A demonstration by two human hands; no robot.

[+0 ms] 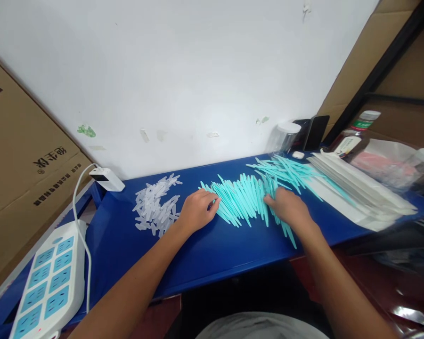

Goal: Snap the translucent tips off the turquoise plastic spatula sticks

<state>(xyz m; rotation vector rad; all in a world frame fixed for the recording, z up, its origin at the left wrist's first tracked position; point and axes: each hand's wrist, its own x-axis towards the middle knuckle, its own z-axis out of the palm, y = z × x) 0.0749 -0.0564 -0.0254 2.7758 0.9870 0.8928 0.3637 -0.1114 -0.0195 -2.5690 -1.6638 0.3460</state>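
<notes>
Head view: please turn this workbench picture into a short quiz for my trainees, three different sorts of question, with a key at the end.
1. Fill in the colour: between the left hand and the right hand lies a row of ____ sticks.

2. Multiple choice: which of these is nearest the power strip?
A) the dark bottle
B) the pile of translucent pieces
C) the stack of white sleeves

3. True or false: in the picture, the white-lidded jar by the wall stands farther right than the pile of translucent pieces.

Key: 1. turquoise; 2. B; 3. true.
</notes>
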